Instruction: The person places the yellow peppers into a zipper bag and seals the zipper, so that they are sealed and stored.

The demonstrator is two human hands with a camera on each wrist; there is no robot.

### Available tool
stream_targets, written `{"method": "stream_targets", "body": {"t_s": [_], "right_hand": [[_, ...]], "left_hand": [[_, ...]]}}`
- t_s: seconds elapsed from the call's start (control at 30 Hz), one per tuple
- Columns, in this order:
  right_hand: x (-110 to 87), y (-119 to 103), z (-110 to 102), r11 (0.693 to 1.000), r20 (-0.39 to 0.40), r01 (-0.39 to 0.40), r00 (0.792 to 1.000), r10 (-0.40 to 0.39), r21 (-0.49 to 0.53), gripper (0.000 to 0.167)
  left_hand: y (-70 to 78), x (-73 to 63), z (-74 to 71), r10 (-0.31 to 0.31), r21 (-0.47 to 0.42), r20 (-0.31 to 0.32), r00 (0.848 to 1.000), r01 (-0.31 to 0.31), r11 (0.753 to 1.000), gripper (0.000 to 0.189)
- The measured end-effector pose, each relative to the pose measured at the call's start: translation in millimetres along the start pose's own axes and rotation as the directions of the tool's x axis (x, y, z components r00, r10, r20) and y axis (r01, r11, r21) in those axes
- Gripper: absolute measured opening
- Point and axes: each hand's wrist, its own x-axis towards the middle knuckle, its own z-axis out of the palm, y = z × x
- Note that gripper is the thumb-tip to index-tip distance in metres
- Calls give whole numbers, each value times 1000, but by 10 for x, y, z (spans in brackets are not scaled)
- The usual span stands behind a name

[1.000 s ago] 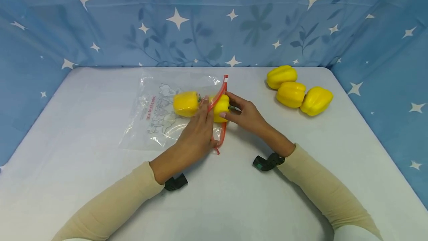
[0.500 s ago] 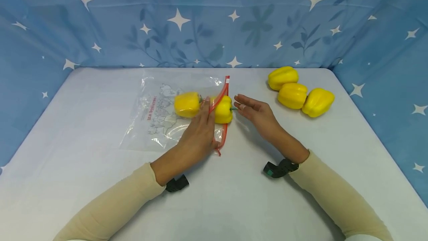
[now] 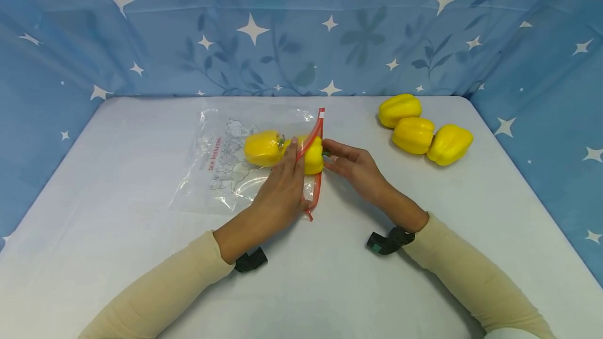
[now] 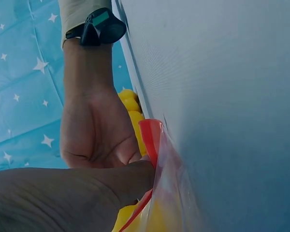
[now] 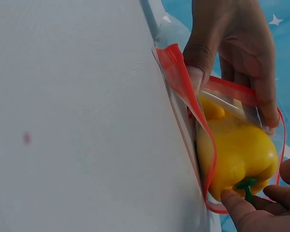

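A clear zip bag (image 3: pixel 193 182) with a red-edged mouth lies on the table. My left hand (image 3: pixel 278 192) holds the mouth apart, its long fingers flat over the upper layer and its thumb at the red edge. One yellow bell pepper (image 3: pixel 260 148) lies inside the bag. Another bell pepper (image 5: pixel 239 150) sits in the mouth, its green stem facing out. Fingertips of my right hand (image 3: pixel 360 171) touch this second pepper around its stem end, the fingers loosely extended. The left hand hides part of the bag between the peppers.
A group of three yellow bell peppers (image 3: pixel 413 135) rests at the back right of the white table (image 3: pixel 330 286). Blue star-printed cloth (image 3: pixel 301 25) hangs right behind the table and along both sides.
My right hand drew back from the pepper in the mouth, then came in again to its stem end. That pepper sits slightly deeper than half a second ago. The left hand has stayed put.
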Motion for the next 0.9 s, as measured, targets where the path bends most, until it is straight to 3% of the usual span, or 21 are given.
{"method": "stream_targets", "body": {"t_s": [0.13,0.37,0.9], "right_hand": [[21,11,51,999,6,-7,1000,7,-52,50],[69,21,140,998,26,1,1000,-3,62,53],[125,15,232,989,44,-37,999,31,144,54]], "left_hand": [[9,-2,-4,8,0,-8,1000,-8,1000,113],[14,-8,-17,25,3,-21,999,-25,1000,113],[17,-6,-7,41,4,-54,998,-41,999,112]]}}
